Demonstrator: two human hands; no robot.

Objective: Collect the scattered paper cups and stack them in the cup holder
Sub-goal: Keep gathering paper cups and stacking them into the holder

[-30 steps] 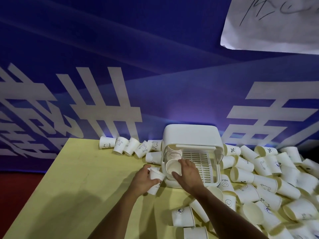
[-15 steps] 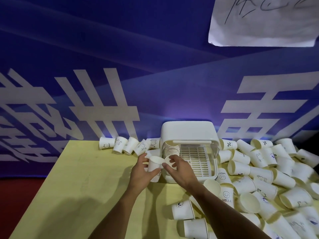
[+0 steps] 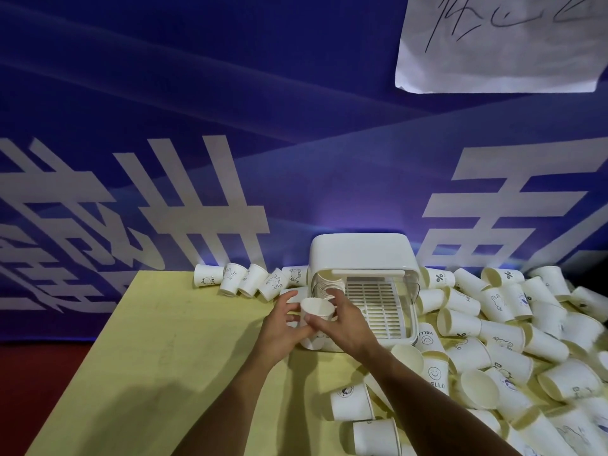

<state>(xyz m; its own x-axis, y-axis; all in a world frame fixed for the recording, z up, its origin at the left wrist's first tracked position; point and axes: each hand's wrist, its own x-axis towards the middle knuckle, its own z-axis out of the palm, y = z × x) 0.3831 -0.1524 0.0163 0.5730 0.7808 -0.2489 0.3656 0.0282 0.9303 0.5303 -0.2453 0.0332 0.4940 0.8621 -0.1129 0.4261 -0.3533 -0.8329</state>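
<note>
Both hands meet on one white paper cup (image 3: 317, 311), mouth up, just in front of the cup holder's left side. My left hand (image 3: 279, 327) holds it from the left, fingers behind and thumb low on its wall. My right hand (image 3: 343, 325) grips it from the right, thumb across its front near the rim. The white cup holder (image 3: 362, 255) stands at the table's back edge with its front open and a slotted tray (image 3: 376, 304) inside. A stack of nested cups (image 3: 330, 284) lies inside it on the left.
Several loose cups (image 3: 513, 337) are heaped over the right side of the yellow table (image 3: 158, 357). A row of tipped cups (image 3: 250, 281) lies along the back edge, left of the holder. A blue banner wall rises right behind the table.
My right hand left the stack in the holder and took hold of the cup in my left hand. My left hand lifted that cup up toward the holder.
</note>
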